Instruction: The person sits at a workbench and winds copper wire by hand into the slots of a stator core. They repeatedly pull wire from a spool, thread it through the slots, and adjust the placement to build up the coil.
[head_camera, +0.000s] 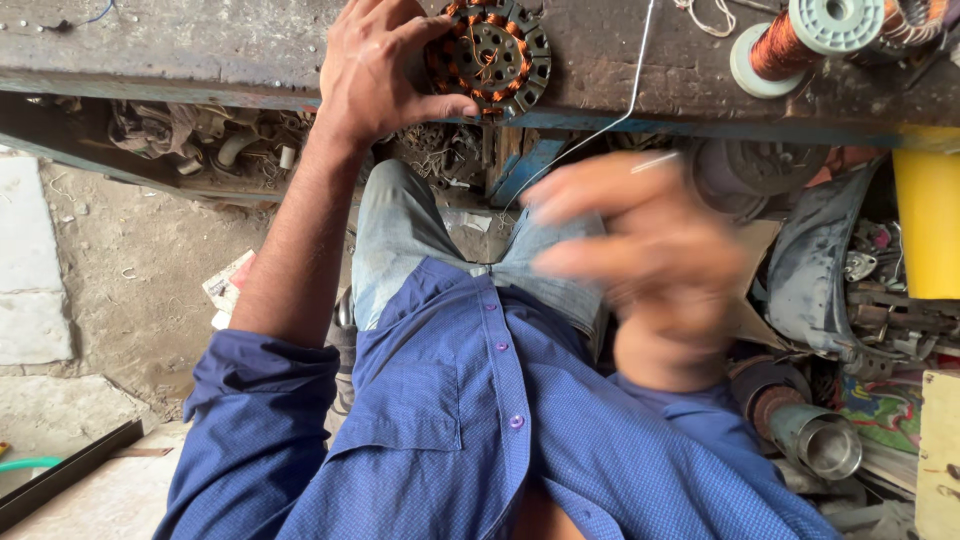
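Copper coils already fill several slots of the round motor core (490, 52), which lies flat on the worn wooden worktop (640, 70) near its front edge. The left hand (375, 70) steadies it, fingers (440, 106) spread and curled round the core's left rim, thumb pressed under its near side. A thin pale wire (632, 85) runs down off the worktop toward the right hand (650, 265), which hovers above the lap in a blur; its fingers look loosely bent and seem to pinch the wire's end, though the blur keeps me from being sure. Winding looks partly done: some slots carry copper, others seem bare, and loose strands cross the middle. A spool of copper wire (800, 40) stands well apart at the worktop's right. Scrap motor parts (815, 440) crowd the floor by the right knee.
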